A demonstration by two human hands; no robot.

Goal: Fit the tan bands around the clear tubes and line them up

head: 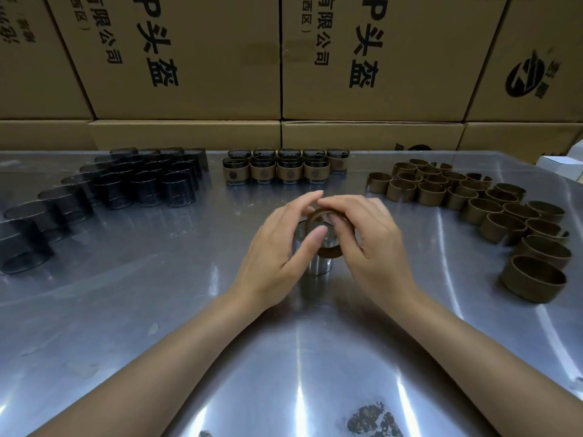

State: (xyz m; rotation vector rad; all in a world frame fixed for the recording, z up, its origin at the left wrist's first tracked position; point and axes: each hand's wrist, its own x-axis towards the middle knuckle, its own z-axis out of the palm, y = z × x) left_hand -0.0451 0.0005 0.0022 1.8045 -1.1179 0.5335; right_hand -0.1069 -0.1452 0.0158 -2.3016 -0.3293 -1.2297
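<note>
Rust-like staining [373, 419] is being shown on the near edge of the steel table [126, 310]. At mid-table, a clear tube [317, 266] is being steadied upright by the curled fingers of the left hand [284, 247], while a tan band [328, 234] is being pinched, tilted, at the tube's rim by the right hand [375, 244]. Bare tubes [126, 184] are being kept far left, banded tubes [280, 168] in rows behind, loose bands [479, 206] to the right, with cardboard boxes [220, 58] stacked beyond.
</note>
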